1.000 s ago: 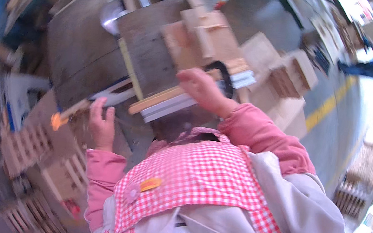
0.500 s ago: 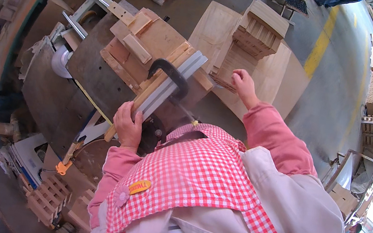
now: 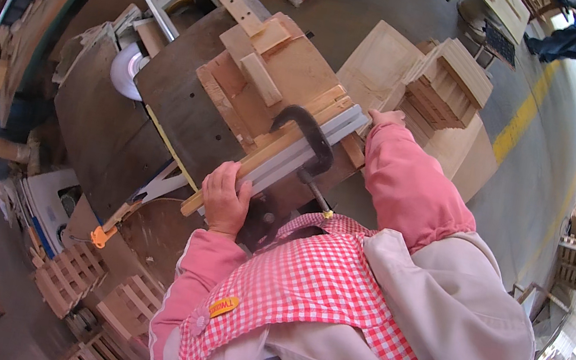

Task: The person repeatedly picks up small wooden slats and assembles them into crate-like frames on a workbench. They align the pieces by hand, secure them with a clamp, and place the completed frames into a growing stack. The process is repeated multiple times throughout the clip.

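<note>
Fingers (image 3: 219, 178) of the left hand (image 3: 226, 202) are laid, slightly bent and close together, over a wooden strip (image 3: 265, 155) near its left end, with the thumb held apart; whether the strip is gripped or only touched cannot be told. The strip is set along the near edge of the bench (image 3: 184, 77), and a pale grey metal rail (image 3: 291, 158) is placed against its near side. Both are spanned by a black C-shaped clamp (image 3: 320, 144), whose screw is pointed toward the checked apron (image 3: 318, 275).

The right hand (image 3: 388, 117) is stretched out just beside the right end of the rail, by the right corner of the bench. Its fingers are partly bunched, but whether anything is held by them cannot be made out. Beyond the right edge, a stack of wooden boards (image 3: 448, 85) is seen near that hand.

On the right part of the bench, wooden blocks (image 3: 263, 78) are set on a brown panel (image 3: 309, 70). Toward the far left, a round blade (image 3: 124, 71) is seen, and a thin yellow strip (image 3: 171, 149) is run from near it toward the near edge.
</note>
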Demonstrator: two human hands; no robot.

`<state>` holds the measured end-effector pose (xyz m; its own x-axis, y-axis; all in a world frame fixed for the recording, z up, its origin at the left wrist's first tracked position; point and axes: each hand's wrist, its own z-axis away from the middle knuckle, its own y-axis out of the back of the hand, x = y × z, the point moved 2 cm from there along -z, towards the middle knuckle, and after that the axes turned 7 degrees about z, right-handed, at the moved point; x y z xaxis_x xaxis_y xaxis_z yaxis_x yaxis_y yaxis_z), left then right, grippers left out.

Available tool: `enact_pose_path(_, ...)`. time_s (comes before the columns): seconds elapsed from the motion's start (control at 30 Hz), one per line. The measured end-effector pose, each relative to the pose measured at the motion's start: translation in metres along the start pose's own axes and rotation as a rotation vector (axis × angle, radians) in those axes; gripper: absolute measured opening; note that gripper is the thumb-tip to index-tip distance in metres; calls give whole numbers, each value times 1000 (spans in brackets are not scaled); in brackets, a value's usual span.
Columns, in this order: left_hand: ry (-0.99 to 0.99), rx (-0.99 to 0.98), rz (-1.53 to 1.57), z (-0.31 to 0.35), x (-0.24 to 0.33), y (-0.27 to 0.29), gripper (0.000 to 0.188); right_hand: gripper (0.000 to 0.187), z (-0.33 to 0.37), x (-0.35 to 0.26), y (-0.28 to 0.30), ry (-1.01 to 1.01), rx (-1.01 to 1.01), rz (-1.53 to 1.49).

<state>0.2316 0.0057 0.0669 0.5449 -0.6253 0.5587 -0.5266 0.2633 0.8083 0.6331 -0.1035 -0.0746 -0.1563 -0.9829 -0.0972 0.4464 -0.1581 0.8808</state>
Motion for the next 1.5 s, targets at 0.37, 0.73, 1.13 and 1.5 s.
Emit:
enact_pose_path(0.37,-5,19,-37,-2,5,1,41,60,-37,16,-15,215,-210,0)
enact_pose_path(0.73,-14,28,-28,-1,1,0,39,31,118,45,154,650,-1099,-845)
enact_pose_path(1.13,-38,81,2,1,-10,-2,37,26,169,70,109,480,-1575,-865)
enact_pose_path(1.5,246,-310,1556,-42,61,21,53,26,271,16,119,716,-1568,-667)
